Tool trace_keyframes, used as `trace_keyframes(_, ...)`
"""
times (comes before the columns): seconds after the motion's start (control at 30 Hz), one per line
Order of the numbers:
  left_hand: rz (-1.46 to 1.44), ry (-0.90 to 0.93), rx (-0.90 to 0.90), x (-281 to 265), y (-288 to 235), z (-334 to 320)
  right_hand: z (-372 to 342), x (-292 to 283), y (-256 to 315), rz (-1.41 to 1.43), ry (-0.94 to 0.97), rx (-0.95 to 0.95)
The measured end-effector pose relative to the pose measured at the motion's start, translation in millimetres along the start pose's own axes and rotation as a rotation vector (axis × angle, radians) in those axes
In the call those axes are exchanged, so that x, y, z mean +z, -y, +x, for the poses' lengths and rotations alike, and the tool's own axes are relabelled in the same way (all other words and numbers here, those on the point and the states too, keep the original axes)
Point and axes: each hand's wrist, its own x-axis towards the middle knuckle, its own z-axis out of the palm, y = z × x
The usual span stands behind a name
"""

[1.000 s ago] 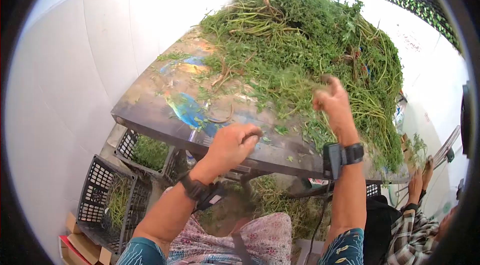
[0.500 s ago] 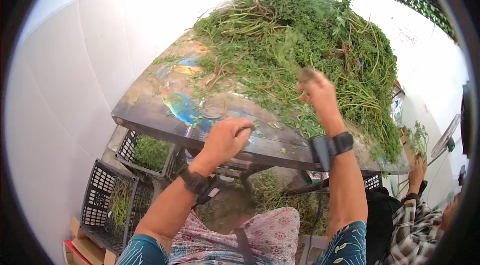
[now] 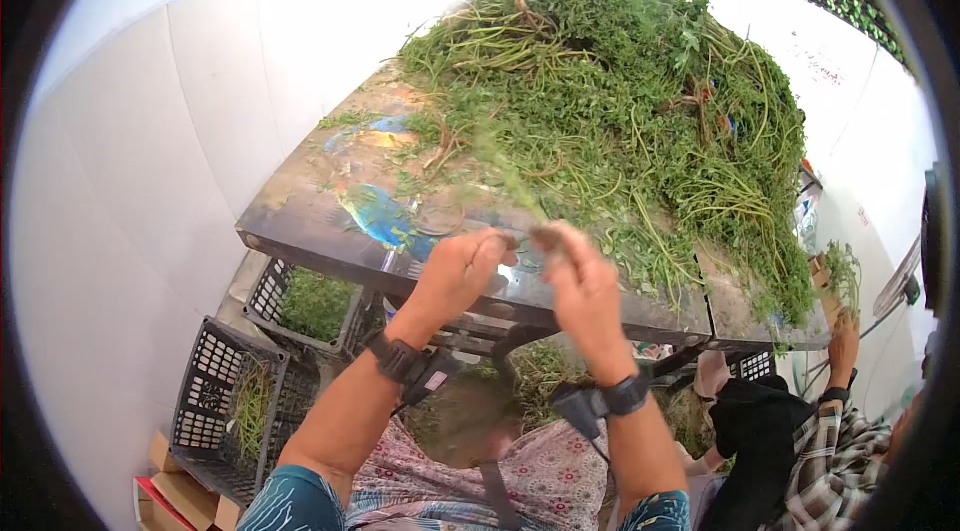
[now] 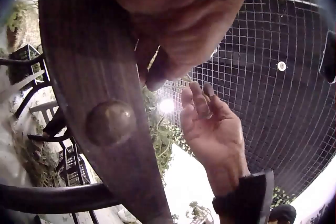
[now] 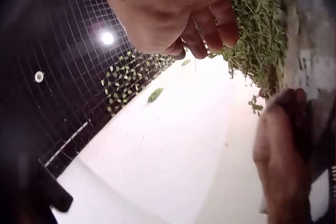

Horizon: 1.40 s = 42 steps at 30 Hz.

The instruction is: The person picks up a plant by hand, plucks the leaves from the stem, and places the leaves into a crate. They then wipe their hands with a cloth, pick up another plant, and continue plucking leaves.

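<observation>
A blurred green sprig (image 3: 510,176) stands up from the fingertips of my right hand (image 3: 585,296), which pinches its lower end above the table's near edge. Close beside it is my left hand (image 3: 455,276), fingers curled in, with no stem showing in its grasp; the inside of that hand is partly hidden. From the left wrist view, the right hand (image 4: 215,137) faces the left with bent fingers. A large heap of leafy green stems (image 3: 620,81) covers the far and right parts of the table (image 3: 320,201). Loose leaves lie scattered nearer me.
Black plastic crates (image 3: 215,381) stand at lower left, with greens inside. Cardboard boxes (image 3: 180,501) sit below them. On the right, another person's hand (image 3: 845,341) holds a leafy sprig (image 3: 843,276). More plant matter lies under the table. A white wall (image 3: 130,131) borders the left.
My right hand has come from over the heap back toward the left hand, now with a sprig in its fingertips. The left hand stays near the table edge, still curled.
</observation>
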Motion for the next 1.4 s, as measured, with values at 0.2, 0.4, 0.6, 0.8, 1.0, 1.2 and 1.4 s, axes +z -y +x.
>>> trace_keyframes(0.2, -0.068, 0.176, -0.16, -15, 1, 3, -37, 32, 2, -0.109, 0.085, -0.11)
trace_keyframes(0.4, -0.29, 0.166, -0.249, -14, -13, 1, -48, 32, 7, -0.072, 0.178, -0.078)
trace_keyframes(0.6, -0.443, 0.208, -0.419, -19, -38, -41, -87, 24, -2, 0.42, 0.192, 0.275)
trace_keyframes(0.8, -0.482, 0.113, -0.564, 5, -47, -101, -105, 21, 9, 0.863, 0.152, 0.737)
trace_keyframes(1.0, -0.58, 0.058, -0.784, -9, -42, -134, -127, 24, 5, 1.098, 0.071, 0.779)
trace_keyframes(1.2, -0.479, 0.109, -0.748, 1, -43, -146, -142, 28, 9, 0.793, 0.198, 0.717)
trace_keyframes(1.4, -0.466, 0.067, -0.903, 2, -41, -153, -158, 18, -1, 0.802, 0.191, 0.844)
